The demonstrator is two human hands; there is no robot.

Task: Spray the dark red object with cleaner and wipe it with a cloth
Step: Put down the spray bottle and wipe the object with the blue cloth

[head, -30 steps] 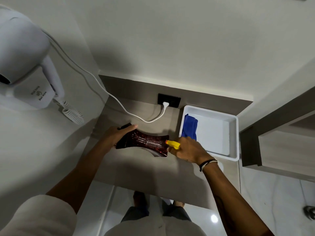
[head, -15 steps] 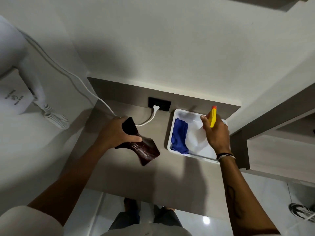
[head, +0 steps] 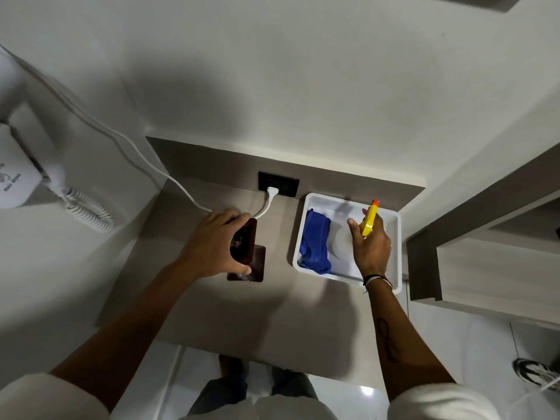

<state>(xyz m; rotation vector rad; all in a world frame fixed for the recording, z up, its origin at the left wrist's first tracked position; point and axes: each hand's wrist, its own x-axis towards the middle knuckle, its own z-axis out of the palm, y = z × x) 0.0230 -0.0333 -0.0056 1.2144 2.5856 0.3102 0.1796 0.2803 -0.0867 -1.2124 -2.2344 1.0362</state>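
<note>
two hands busy. left hand (head: 213, 242) wrapped around the dark red object (head: 247, 253), standing it on end on the table (head: 272, 313). right hand (head: 371, 245) closed on the spray bottle (head: 344, 245), yellow trigger head (head: 369, 219) up, over the white tray (head: 397, 237). blue cloth (head: 315, 242) lies in the tray just left of the right hand, well right of the left hand.

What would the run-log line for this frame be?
left hand: holds dark red glossy object upright on counter | right hand: lowering yellow-topped spray bottle into white tray | blue cloth: in tray, untouched
</note>
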